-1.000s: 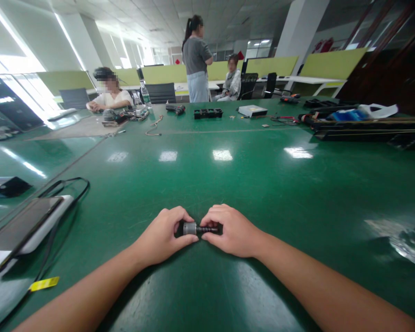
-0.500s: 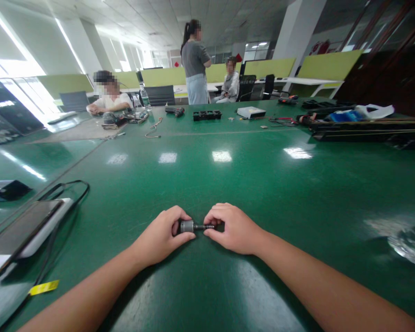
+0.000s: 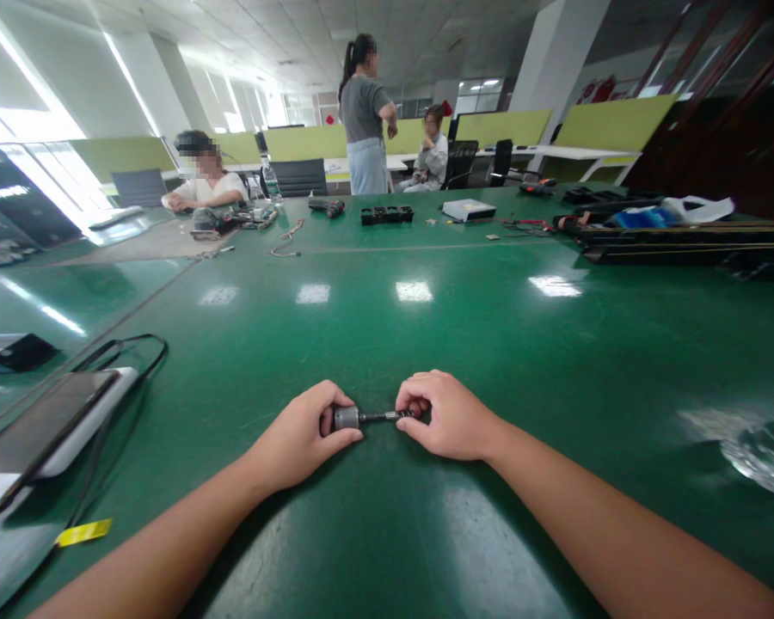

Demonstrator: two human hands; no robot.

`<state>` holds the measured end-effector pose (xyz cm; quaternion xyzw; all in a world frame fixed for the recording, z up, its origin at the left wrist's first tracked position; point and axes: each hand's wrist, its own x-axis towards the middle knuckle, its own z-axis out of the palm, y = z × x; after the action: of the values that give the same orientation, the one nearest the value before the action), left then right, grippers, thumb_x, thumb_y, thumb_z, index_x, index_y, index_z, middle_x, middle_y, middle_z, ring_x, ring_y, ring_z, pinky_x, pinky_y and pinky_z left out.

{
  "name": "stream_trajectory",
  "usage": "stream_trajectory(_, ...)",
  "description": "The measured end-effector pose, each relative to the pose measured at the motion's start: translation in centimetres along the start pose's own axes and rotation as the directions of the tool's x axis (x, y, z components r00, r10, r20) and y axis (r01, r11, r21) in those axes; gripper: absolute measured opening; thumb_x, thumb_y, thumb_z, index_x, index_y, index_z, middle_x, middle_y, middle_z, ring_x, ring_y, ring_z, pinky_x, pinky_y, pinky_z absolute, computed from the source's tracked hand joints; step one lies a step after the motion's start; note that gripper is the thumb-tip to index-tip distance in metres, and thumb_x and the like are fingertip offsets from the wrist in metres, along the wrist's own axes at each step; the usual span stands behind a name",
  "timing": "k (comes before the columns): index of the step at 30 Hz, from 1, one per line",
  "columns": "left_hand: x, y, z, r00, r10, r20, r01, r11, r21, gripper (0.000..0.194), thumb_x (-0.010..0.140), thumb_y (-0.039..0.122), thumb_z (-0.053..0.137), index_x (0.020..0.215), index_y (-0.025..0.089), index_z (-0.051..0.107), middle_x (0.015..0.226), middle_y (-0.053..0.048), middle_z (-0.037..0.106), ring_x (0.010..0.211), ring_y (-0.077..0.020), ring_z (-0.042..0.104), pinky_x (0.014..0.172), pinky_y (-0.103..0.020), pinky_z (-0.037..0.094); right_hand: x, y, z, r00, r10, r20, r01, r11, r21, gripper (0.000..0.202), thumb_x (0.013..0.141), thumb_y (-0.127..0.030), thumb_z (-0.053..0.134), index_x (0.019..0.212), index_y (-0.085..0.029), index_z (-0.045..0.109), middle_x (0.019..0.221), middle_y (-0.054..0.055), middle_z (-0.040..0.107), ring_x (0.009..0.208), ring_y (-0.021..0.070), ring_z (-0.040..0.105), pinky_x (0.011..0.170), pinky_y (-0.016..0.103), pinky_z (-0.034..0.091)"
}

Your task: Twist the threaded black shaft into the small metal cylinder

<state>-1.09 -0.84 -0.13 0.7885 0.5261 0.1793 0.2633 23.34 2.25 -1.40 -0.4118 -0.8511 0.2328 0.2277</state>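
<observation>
A short grey metal cylinder (image 3: 347, 419) with a thin dark shaft (image 3: 377, 417) lies level just over the green table. My left hand (image 3: 303, 425) grips the cylinder between thumb and fingers; its left end is hidden in the palm. Around the shaft's right end sits a dark, coiled piece like a small spring (image 3: 404, 414). My right hand (image 3: 448, 417) has thumb and forefinger closed at this coiled piece. I cannot tell whether the coil is loose on the shaft or part of it.
At left lie a phone (image 3: 52, 413) and a black cable (image 3: 151, 344) with a yellow tag. A glass dish (image 3: 767, 456) stands at right. Across the table are a black fan unit (image 3: 387, 215), a white box (image 3: 468, 210) and long black parts (image 3: 684, 245). Several people are beyond.
My right hand has moved right and slightly away from me, with the coiled piece at its fingertips. More of the shaft shows between the hands. My left hand has barely moved.
</observation>
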Motion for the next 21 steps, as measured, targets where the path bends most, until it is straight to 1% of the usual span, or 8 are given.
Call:
stream_trajectory(7,-0.12,-0.12,-0.05,1.000,0.011,0.018,-0.011,1.000,-0.003,0.029,0.080,0.035,0.072,0.100,0.019,0.059,0.081,0.001,0.059,0.066,-0.0149,0.053,0.061,-0.026,0.040,0.07,0.04,0.22,1.000,-0.008,-0.007,0.008,1.000,0.011,0.006,0.072,-0.019,0.071,0.075,-0.019,0.065,0.065,-0.003,0.059,0.066,0.0124,0.052,0.070,0.029,0.034)
stream_trajectory(10,-0.21,0.04,-0.24,1.000,0.015,0.021,-0.016,1.000,0.013,0.030,0.079,0.038,0.073,0.099,0.019,0.060,0.078,0.002,0.058,0.066,-0.0149,0.053,0.061,-0.026,0.040,0.05,-0.01,0.27,1.000,-0.015,-0.009,0.015,1.000,0.019,0.007,0.072,-0.018,0.071,0.076,-0.019,0.066,0.066,-0.004,0.059,0.067,0.0126,0.053,0.071,0.030,0.034)
stream_trajectory(13,-0.18,0.25,-0.36,1.000,0.022,0.021,-0.023,1.000,0.018,0.029,0.082,0.041,0.069,0.099,0.019,0.060,0.076,0.002,0.057,0.066,-0.0150,0.053,0.061,-0.026,0.040,0.02,-0.11,0.28,1.000,-0.016,-0.006,0.017,1.000,0.020,0.008,0.072,-0.017,0.072,0.076,-0.019,0.065,0.066,-0.004,0.059,0.067,0.0127,0.053,0.071,0.030,0.034)
stream_trajectory(17,-0.03,0.40,-0.39,0.999,0.031,0.026,-0.031,0.999,0.010,0.023,0.085,0.038,0.065,0.099,0.019,0.061,0.078,0.001,0.058,0.067,-0.0149,0.053,0.063,-0.027,0.041,0.00,-0.19,0.25,1.000,-0.017,-0.005,0.017,1.000,0.020,0.008,0.072,-0.017,0.072,0.077,-0.019,0.066,0.068,-0.003,0.060,0.068,0.0129,0.054,0.072,0.030,0.034)
stream_trajectory(21,-0.02,0.30,-0.32,0.999,0.027,0.029,-0.027,1.000,-0.004,0.023,0.085,0.036,0.065,0.100,0.019,0.061,0.079,0.001,0.058,0.067,-0.0146,0.054,0.063,-0.026,0.041,0.01,-0.16,0.32,0.998,-0.066,-0.004,0.066,0.997,0.043,0.007,0.074,-0.018,0.072,0.080,-0.019,0.067,0.074,-0.002,0.063,0.074,0.0139,0.057,0.075,0.031,0.036)
